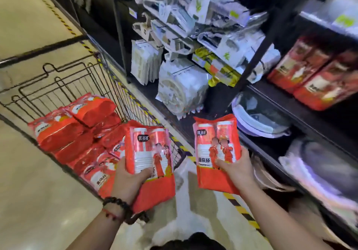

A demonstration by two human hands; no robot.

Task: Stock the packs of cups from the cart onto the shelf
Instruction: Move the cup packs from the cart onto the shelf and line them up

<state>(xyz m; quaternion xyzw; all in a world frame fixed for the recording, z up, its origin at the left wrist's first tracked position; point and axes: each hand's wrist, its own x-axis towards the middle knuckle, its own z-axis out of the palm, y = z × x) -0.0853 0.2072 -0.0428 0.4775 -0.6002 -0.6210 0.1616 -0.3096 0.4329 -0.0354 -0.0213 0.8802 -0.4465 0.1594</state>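
Observation:
My left hand (129, 178) grips a red pack of cups (150, 153) from below, thumb across its front, just right of the wire cart (58, 83). My right hand (235, 169) grips a second red pack of cups (215, 149) over the aisle floor, in front of the shelf. Several more red packs (77, 131) lie piled in the cart. On the dark shelf (275, 92) at the right, red packs of the same kind (313, 75) stand side by side.
White and clear packaged goods (180, 92) fill the shelf bays ahead. Clear plastic basins (261, 118) sit on the lower shelf to the right. Yellow-black hazard tape (240, 209) runs along the shelf's base on the floor.

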